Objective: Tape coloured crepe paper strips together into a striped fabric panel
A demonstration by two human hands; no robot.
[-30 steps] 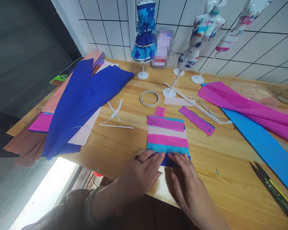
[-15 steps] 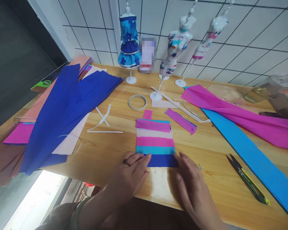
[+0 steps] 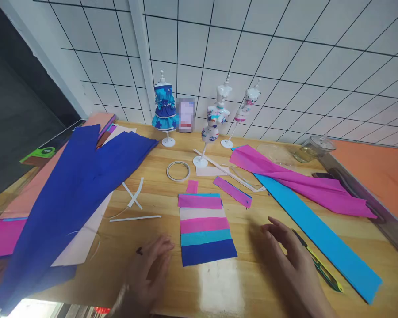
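Observation:
A striped paper piece [image 3: 205, 252], with bands of pink, white, light blue and dark blue, lies flat on the wooden table. To its left my left hand [image 3: 149, 269] hovers somewhat blurred, fingers loosely bent and apart, holding nothing. My right hand [image 3: 290, 260] is off to the right, thumb and fingers apart and free of the piece. Yellow-green thread snips [image 3: 321, 267] lie beside it, partly covered by that hand. Just above the striped piece are a small pink scrap [image 3: 192, 187] and a pink strip with a dark edge [image 3: 232, 192].
Blue crepe paper [image 3: 109, 168] spreads over the left side. A tape roll [image 3: 178, 180], white strips [image 3: 135, 217] and small mannequins [image 3: 165, 106] stand or lie farther back. Pink paper [image 3: 292, 179] and a long light-blue strip [image 3: 318, 238] fill the right, near a glass jar [image 3: 313, 148].
Both hands have lifted off the striped piece and moved apart, left hand leftward and right hand rightward. The piece now lies untouched. The head view has tilted up, showing more wall.

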